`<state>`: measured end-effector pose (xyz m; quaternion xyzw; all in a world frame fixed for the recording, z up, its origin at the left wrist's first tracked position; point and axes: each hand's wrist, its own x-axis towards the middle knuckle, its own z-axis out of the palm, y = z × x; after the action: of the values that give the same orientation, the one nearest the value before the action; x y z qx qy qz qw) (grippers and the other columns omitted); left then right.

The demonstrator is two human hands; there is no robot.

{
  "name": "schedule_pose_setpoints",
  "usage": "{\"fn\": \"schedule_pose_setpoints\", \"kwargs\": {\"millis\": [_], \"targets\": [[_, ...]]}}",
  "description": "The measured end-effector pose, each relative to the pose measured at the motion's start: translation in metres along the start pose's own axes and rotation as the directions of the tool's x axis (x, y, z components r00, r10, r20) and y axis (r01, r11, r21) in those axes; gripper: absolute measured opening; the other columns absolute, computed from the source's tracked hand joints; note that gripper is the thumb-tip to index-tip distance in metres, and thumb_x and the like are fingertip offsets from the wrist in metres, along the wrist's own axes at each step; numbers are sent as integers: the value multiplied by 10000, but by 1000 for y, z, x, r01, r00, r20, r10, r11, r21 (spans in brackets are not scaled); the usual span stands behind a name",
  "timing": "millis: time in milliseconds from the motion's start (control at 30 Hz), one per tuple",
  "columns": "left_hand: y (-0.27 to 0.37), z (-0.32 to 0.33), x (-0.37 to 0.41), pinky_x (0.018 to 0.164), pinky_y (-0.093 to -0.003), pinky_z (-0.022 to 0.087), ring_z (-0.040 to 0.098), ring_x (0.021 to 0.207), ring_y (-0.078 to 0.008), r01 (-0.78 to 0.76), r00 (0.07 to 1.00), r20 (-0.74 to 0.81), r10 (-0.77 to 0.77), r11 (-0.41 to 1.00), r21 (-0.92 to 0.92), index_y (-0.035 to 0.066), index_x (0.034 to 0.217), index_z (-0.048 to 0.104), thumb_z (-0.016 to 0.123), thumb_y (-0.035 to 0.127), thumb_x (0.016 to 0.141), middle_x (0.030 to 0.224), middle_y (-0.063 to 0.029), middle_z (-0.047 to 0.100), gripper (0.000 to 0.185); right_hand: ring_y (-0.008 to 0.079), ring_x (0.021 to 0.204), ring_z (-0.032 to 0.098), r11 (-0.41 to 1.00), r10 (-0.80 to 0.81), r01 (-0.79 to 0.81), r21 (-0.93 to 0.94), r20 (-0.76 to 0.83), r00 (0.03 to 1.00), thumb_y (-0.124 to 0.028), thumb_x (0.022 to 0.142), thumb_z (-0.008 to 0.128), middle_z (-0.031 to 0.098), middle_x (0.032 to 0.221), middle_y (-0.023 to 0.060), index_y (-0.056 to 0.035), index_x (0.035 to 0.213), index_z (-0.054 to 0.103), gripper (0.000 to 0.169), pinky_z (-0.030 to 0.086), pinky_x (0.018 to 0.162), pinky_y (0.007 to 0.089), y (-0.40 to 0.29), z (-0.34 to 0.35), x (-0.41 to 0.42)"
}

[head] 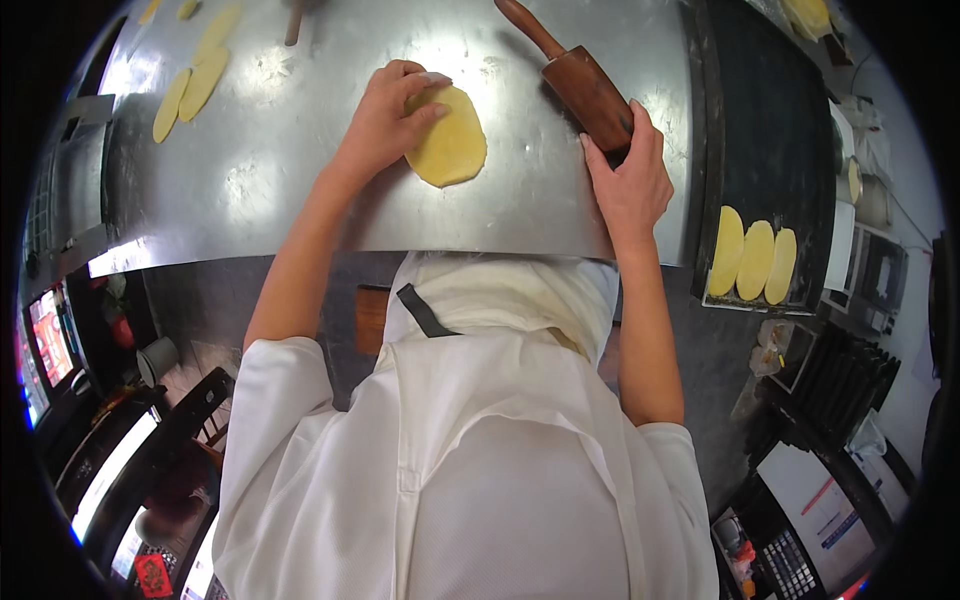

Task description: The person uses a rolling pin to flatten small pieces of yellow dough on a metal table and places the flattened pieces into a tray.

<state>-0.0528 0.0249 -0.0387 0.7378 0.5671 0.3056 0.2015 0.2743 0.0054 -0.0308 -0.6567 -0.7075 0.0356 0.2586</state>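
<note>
A flat oval of yellow dough (pixel 451 146) lies on the stainless steel worktop (pixel 292 187) in front of me. My left hand (pixel 397 112) has its fingers and thumb on the dough's upper left edge, seemingly pinching it. At the right, my right hand (pixel 636 169) grips the near end of a brown wooden rolling pin (pixel 589 94). The pin slants up and to the left, apart from the dough, and its far handle (pixel 529 26) points away from me. Whatever handle is at the near end is hidden by my right hand.
Several yellow dough ovals (pixel 204 84) lie at the worktop's far left. Beside its right edge is a black baking tray (pixel 772 120) with three long dough ovals (pixel 759 259) at its near end. A wooden stick or handle (pixel 294 22) shows at the top. Stacked dark trays (pixel 840 382) stand lower right.
</note>
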Motion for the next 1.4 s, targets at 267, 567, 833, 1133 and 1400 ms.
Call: {"fn": "schedule_pose_setpoints", "kwargs": {"millis": [267, 567, 833, 1133, 1400], "targets": [[74, 38, -5, 1242, -566, 291, 351, 1510, -470, 11, 970, -231, 80, 930, 369, -43, 1542, 441, 743, 451, 960, 1615, -287, 396, 821, 338, 1063, 721, 998, 45, -40, -48, 105, 993, -468, 879, 837, 690, 1240, 139, -155, 1510, 487, 786, 583, 848, 454, 4, -3, 8], [56, 49, -29, 1275, -519, 271, 338, 1545, -437, 115, 973, -210, -99, 991, 64, -55, 1590, 355, 684, 410, 1017, 1654, -283, 361, 808, 319, 942, 773, 975, 1, -66, 214, 294, 956, -584, 865, 817, 791, 1046, 123, -169, 1470, 550, 781, 596, 837, 399, 5, -11, 36], [3, -23, -43, 674, -437, 512, 682, 786, -344, 323, 927, -305, -218, 877, 355, 56, 724, 707, 622, 313, 1056, 776, -143, 691, 428, 397, 916, 742, 935, -355, 277, 222, 624, 696, -735, 943, 570, 783, 948, 145, -194, 1317, 679, 666, 590, 832, 469, -82, 5, 66], [10, -5, -77, 525, -497, 440, 583, 572, -361, 204, 936, -348, -53, 888, 413, 84, 583, 602, 657, 351, 1025, 615, -135, 604, 519, 358, 838, 768, 900, -433, 340, 271, 480, 763, -789, 822, 695, 794, 955, 112, -213, 1391, 658, 811, 602, 770, 451, -71, 8, 23], [-13, -11, -54, 547, -519, 459, 604, 588, -403, 209, 959, -273, -81, 852, 480, 62, 605, 632, 592, 382, 1050, 625, -169, 618, 549, 389, 854, 755, 927, -371, 272, 259, 517, 772, -720, 841, 731, 783, 944, 155, -198, 1361, 677, 739, 597, 779, 468, -80, 9, 45]]}}
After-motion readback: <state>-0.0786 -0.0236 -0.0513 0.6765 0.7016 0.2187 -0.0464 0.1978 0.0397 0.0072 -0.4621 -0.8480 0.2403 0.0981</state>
